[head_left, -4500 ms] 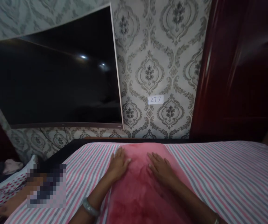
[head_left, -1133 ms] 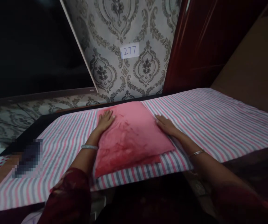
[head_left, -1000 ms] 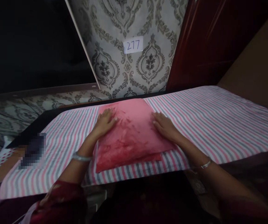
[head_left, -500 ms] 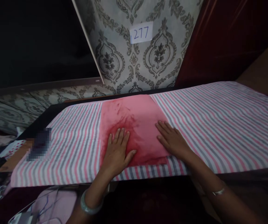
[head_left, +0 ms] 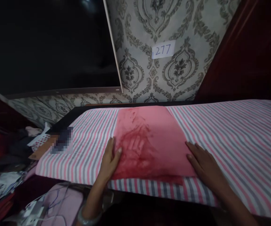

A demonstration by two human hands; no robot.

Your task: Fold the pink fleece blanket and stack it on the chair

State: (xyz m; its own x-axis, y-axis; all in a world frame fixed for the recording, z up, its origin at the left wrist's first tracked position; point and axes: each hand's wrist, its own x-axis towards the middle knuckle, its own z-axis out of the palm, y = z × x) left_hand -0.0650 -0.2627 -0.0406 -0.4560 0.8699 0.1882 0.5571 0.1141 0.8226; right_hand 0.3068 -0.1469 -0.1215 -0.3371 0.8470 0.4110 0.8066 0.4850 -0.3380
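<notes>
A pink cloth lies flat on a striped cover, with darker red, wet-looking patches over its left half and a red strip showing along its front edge. My left hand rests at the cloth's left edge, thumb by the pink and fingers on the stripes, stretched out and holding nothing. At the right edge lies my right hand, its fingers straight, fingertips touching the pink border. Both hands are open. Whether either lightly pinches the edge cannot be made out.
Behind the covered surface stand a dark TV screen and a patterned wall with a paper marked 277. A power strip with cables lies low at left, near piled clothes. A pixelated patch hides something at the cover's left end.
My left hand has slid from the red patch out to the cloth's left edge. My right hand has shifted slightly outward along the right edge. The camera view has swung left.
</notes>
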